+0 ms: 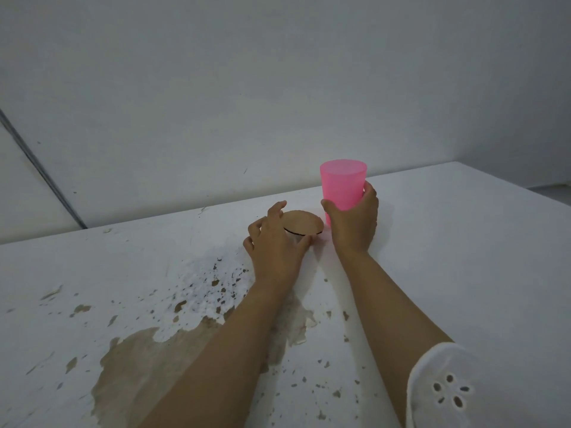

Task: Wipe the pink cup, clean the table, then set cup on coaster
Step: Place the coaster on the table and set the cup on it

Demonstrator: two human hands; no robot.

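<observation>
Pink cup, upright, gripped low by right hand; base hidden. Left hand pinches brown coaster, its left side covered. Table paint flaked.

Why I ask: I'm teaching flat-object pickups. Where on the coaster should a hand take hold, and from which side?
Pinch its rim at the left edge, coming from the left. The coaster is a thin round disc, so only the rim offers purchase, and the pink cup with the right hand crowds its right side. The left hand grips there.
</observation>
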